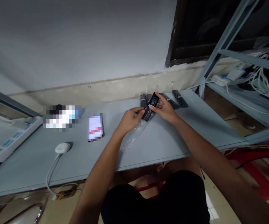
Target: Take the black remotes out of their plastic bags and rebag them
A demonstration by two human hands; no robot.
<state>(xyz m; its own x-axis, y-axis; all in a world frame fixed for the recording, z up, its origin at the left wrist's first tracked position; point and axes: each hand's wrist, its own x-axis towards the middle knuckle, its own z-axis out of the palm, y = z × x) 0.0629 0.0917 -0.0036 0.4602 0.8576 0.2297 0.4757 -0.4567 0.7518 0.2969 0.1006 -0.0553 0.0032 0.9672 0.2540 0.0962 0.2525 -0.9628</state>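
Note:
Both my hands meet over the far middle of a grey table [172, 137]. My right hand [166, 109] is closed round a small black remote control [153, 100] that it holds tilted up. My left hand [129, 119] pinches the lower end of that remote, where a clear plastic bag [134, 135] hangs off it and trails down onto the table. Several more black remotes [177, 99] lie in a row at the table's far edge, just behind my hands.
A phone [95, 127] lies left of my hands, with a blurred object [62, 116] beyond it. A white puck with a cable [62, 147] and a power strip [13, 138] sit at the left. A metal shelf with cables [248, 77] stands at the right.

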